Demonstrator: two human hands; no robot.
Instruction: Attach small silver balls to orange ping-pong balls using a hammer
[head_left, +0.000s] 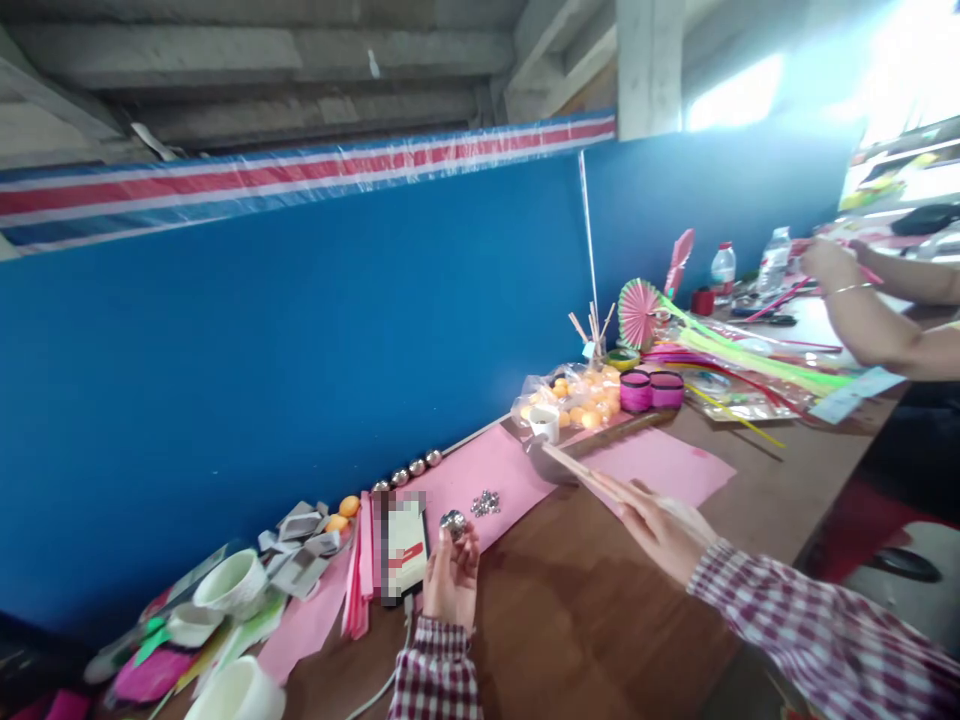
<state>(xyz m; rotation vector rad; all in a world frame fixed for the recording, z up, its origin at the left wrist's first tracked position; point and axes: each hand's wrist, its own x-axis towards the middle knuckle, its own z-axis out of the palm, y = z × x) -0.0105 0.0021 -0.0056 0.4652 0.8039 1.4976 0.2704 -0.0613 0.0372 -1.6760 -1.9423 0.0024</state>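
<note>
In the head view my left hand [451, 588] is closed round a shiny silver ball [453, 522], its fingertips holding it up. A small heap of silver beads [486, 503] lies on pink paper just beyond it. My right hand [664, 525], out to the right, has its fingers closed on a pale wooden stick [574, 463]. The stick's far end is by a small white cup [545, 424]; I cannot tell if it touches the cup. Several more silver balls [409, 472] stand in a row against the blue partition.
A phone [405, 550] with a cable lies left of my left hand. Orange balls in clear bags [592, 408] and pink tape rolls [651, 391] sit at the back. White bowls [232, 583] crowd the left. Another person's arm [862, 310] is at the right.
</note>
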